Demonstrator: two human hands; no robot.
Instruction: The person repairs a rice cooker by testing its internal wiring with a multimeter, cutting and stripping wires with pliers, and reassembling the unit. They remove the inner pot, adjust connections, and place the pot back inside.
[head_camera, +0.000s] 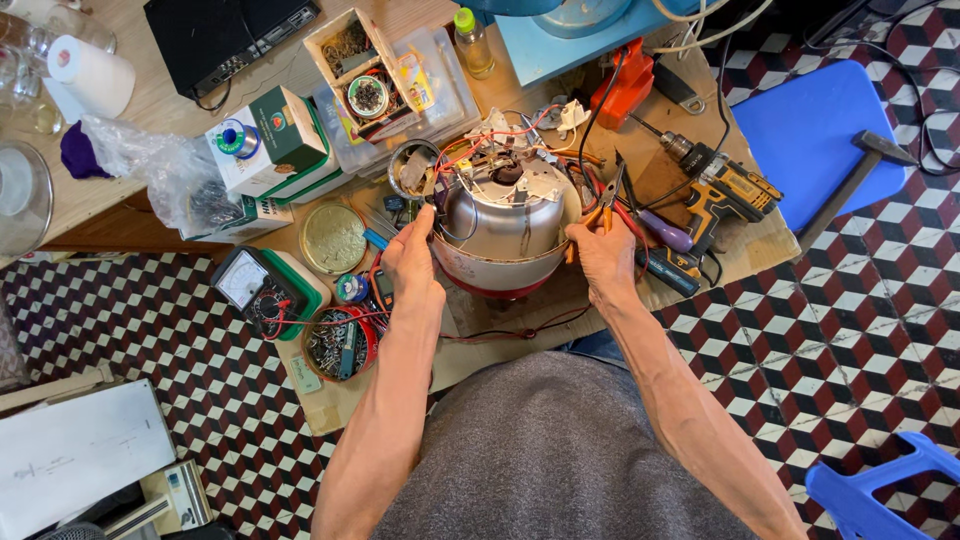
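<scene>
Both hands, left hand (412, 262) and right hand (601, 258), are clasped on the opened cooker (503, 232), whose loose wires (478, 146) could be snagged by the pliers (604, 204).

My left hand (412, 262) and right hand (603, 258) flank the upturned cooker (503, 225), with little room around it. Left of the cooker, a brass lid (332, 238), a multimeter (262, 287) and a red tin of screws (338, 343) crowd the counter (480, 355). Right of the cooker, pliers (606, 200), screwdrivers (662, 250) and a cordless drill (715, 185) block the way. Behind the cooker, wires (490, 140) and boxes (365, 75) stand close. Only the strip of counter nearest me, below the cooker, lies open.
</scene>
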